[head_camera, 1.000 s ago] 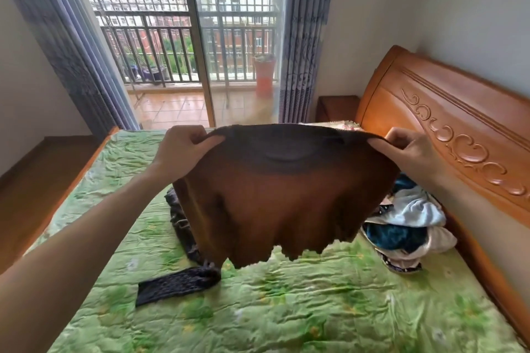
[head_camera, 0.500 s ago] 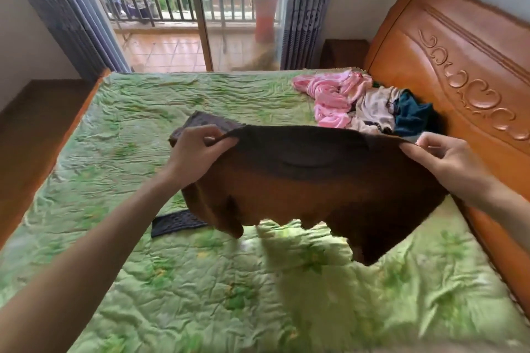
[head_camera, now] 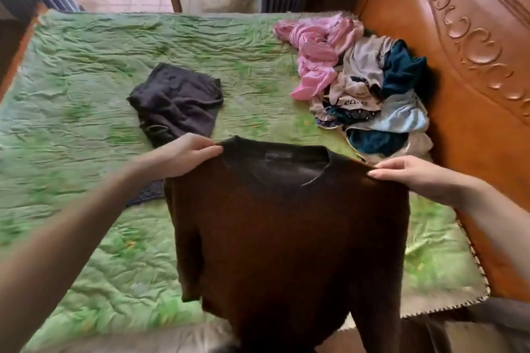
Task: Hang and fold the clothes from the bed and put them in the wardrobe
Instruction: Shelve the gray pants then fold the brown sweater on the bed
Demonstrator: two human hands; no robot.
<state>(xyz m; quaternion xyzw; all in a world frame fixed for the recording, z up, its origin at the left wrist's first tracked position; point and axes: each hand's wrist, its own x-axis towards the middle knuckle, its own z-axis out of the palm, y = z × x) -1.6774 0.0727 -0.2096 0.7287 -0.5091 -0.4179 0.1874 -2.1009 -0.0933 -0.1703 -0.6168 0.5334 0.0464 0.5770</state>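
Both hands, left hand (head_camera: 183,156) and right hand (head_camera: 415,178), pinch the shoulders of the brown sweater (head_camera: 289,226), equally near; it hangs lengthwise toward the person, over the bed (head_camera: 86,112)

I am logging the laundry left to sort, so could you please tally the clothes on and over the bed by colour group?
Brown sweater, held up at its shoulders by the left hand and right hand: 1
Dark grey garment lying alone on the bed: 1
Pink garment in the pile: 1
Mixed white, teal and pale blue heap, pieces not separable: 1
Total: 4
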